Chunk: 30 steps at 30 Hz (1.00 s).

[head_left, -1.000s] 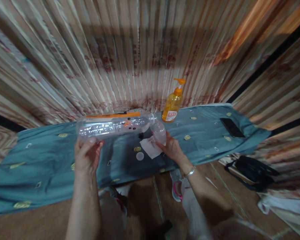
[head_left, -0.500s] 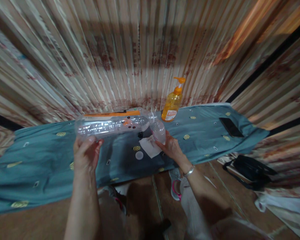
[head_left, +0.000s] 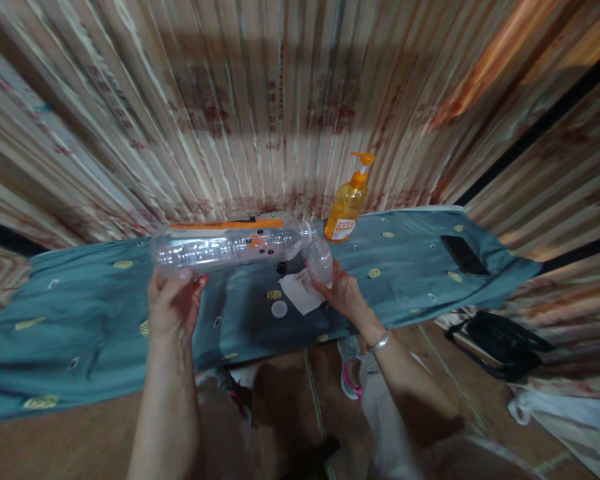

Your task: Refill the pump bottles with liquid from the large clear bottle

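Note:
My left hand point(head_left: 173, 300) is closed round the base end of a large clear plastic bottle point(head_left: 220, 248) with an orange band on its label. The bottle is held almost level, its neck pointing right. At that neck, the mouth of a small clear plastic bottle point(head_left: 320, 261) meets it; I cannot tell how the two mouths are joined. My right hand point(head_left: 344, 290) grips the lower end of the small bottle, which tilts down to the right. Below them lie a white tissue point(head_left: 303, 293), a round whitish cap point(head_left: 279, 309) and a small black cap point(head_left: 281, 268).
An orange pump bottle point(head_left: 347, 210) stands at the back of the cloth-covered table point(head_left: 100, 320). A black phone point(head_left: 464, 255) lies on the right. A black bag point(head_left: 505, 340) rests below the table's right end, and a striped curtain point(head_left: 240, 120) hangs behind.
Both hands and the two bottles stay almost in place. The view has shifted very slightly.

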Motion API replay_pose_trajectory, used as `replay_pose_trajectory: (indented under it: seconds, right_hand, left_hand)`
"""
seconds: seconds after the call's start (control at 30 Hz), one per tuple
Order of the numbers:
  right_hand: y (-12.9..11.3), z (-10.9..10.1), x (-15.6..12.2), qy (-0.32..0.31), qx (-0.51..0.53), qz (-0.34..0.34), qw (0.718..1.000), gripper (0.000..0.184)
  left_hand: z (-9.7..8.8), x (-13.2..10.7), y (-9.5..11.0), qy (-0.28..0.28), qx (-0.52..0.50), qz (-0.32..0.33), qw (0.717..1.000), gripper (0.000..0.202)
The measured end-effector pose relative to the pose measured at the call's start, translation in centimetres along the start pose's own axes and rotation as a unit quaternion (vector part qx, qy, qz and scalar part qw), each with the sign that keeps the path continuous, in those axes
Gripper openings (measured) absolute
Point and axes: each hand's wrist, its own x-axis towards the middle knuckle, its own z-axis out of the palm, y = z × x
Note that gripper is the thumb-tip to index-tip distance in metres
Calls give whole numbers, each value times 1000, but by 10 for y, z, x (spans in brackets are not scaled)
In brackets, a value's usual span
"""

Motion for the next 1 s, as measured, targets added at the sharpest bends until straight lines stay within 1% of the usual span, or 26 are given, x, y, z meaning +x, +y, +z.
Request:
replay_pose_trajectory:
  seconds: [0.17,0.33,0.5,0.77,0.93,1.0]
  right_hand:
    - [2,3,0,8,17,-12,1000,63]
    - [3,4,0,19,11,-13,1000,65]
    - [2,4,1,10,5,-7,1000,66]
    - [2,2,0,9,12,-5,1000,63]
    - [4,4,1,19,26,-16,999,64]
    - [5,4,1,16,25,-14,999,64]
  left_hand:
    - [0,0,1,-10,11,14,1000,35]
    - [2,-2,2,4,0,7,1000,38]
    - [3,-2,2,7,5,5,1000,41]
    - [-2,-1,0,-18,19,18,999,37]
    - [-5,0,0,-44,40,23,998,31]
    - [-5,-1,0,-41,36,21,998,31]
